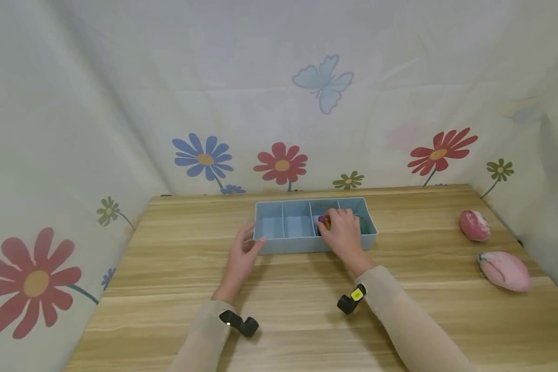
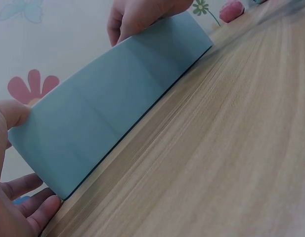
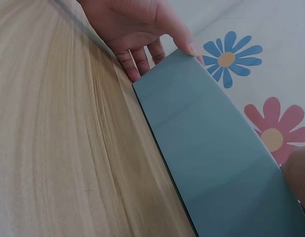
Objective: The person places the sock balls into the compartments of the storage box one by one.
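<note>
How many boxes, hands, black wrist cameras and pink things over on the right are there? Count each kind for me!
Blue box: 1
Hands: 2
Black wrist cameras: 2
Pink things on the right: 2
Total: 7

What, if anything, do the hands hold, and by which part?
The left hand grips the blue box by its left end, thumb on the near corner. Whether the right hand grips the colourful item is unclear.

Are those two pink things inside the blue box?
No, the rounder pink thing and the longer pink thing both lie on the wooden table, right of the blue compartment box.
</note>
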`<state>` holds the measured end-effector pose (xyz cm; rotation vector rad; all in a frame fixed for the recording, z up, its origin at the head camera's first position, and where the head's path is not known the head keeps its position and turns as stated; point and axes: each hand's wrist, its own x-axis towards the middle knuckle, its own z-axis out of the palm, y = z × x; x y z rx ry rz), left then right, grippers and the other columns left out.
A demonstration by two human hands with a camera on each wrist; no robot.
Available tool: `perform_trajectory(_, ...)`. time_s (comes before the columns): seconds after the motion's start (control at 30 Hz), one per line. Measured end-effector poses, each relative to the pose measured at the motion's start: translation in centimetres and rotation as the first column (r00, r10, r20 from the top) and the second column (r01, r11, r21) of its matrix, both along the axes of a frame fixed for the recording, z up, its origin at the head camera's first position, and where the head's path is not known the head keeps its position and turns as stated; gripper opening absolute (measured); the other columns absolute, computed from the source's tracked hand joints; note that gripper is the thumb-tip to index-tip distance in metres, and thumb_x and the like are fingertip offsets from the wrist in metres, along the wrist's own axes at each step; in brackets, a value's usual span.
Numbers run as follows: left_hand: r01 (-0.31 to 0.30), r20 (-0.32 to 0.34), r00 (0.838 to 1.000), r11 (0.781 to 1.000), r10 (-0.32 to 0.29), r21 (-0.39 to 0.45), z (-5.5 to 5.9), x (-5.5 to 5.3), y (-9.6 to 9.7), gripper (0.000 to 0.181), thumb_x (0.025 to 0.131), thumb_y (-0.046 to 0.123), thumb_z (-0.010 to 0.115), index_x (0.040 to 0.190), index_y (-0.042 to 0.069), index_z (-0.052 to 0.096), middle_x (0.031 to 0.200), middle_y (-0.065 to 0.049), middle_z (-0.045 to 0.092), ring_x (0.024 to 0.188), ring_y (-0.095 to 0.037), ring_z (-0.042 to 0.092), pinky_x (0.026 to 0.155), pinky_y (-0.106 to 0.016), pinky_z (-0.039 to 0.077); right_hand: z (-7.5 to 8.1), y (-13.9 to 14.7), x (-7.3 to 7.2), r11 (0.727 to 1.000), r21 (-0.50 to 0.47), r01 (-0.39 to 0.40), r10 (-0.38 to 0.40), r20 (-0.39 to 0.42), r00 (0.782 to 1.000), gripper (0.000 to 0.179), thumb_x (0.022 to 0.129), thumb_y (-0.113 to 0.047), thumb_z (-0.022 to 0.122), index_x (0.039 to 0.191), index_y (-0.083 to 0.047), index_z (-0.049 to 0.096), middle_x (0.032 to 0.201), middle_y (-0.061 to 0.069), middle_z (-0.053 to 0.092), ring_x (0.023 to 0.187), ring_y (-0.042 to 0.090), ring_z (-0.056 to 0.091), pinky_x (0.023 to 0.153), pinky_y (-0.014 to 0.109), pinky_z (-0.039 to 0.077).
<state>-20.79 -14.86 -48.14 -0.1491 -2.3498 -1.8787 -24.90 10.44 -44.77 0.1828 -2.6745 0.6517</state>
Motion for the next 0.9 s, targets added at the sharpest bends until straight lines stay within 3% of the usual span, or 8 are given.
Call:
perform_trajectory(0.17,-0.015,0.0,1.0,1.0,0.015,-0.006,-1.2,-0.5,-0.1,0.055,0.09,0.04,0.06,0.138,0.022,0.042,0.13,-0.014,0.048,0.112,-0.031,0.051,0.09,-0.049,0.043,-0.1,0.3,0.3,0.997,-0.073,-0.028,0.024,-0.059,0.998,0.032,0.081,-0.027,0.072,0.1,-0.003,0.064,0.094,0.012,0.062,0.087,0.029,0.051,0.079,0.044,0.038)
perform_trajectory(0.4,-0.01,0.015,1.0,1.0,0.01,-0.001,-1.1,-0.5,-0.1,0.056,0.09,0.039,0.059,0.14,0.02,0.041,0.132,-0.017,0.047,0.114,-0.033,0.049,0.092,-0.05,0.041,0.0,0.9,0.7,0.981,-0.169,-0.098,0.061,-0.209,0.976,0.033,0.079,-0.015,0.074,0.106,-0.002,0.062,0.1,0.014,0.065,0.091,0.031,0.057,0.079,0.046,0.041)
perform_trajectory(0.63,0.019,0.004,1.0,1.0,-0.019,-0.002,1.8,1.1,0.4,0.048,0.093,0.025,0.058,0.138,0.016,0.041,0.132,-0.026,0.044,0.114,-0.038,0.048,0.092,-0.051,0.041,-0.1,1.7,1.0,0.972,-0.197,-0.131,0.062,-0.322,0.945,0.035,0.074,-0.006,0.077,0.105,0.001,0.062,0.103,0.017,0.06,0.096,0.034,0.053,0.079,0.048,0.041)
perform_trajectory(0.73,0.02,-0.002,1.0,1.0,-0.02,0.003,1.8,1.1,0.5,0.05,0.093,0.025,0.058,0.139,0.012,0.041,0.132,-0.026,0.044,0.113,-0.038,0.049,0.091,-0.051,0.041,-0.2,2.2,1.3,0.966,-0.219,-0.137,0.054,-0.349,0.936,0.035,0.074,-0.003,0.076,0.105,0.001,0.061,0.103,0.018,0.059,0.098,0.034,0.052,0.084,0.048,0.04)
perform_trajectory(0.9,0.017,-0.005,1.0,1.0,-0.017,0.003,1.9,1.2,0.5,0.051,0.094,0.023,0.057,0.139,0.008,0.04,0.132,-0.024,0.045,0.113,-0.038,0.049,0.091,-0.051,0.042,0.0,3.1,1.8,0.954,-0.267,-0.133,0.037,-0.336,0.941,0.034,0.076,-0.004,0.074,0.107,0.002,0.06,0.105,0.018,0.059,0.099,0.035,0.052,0.086,0.047,0.04)
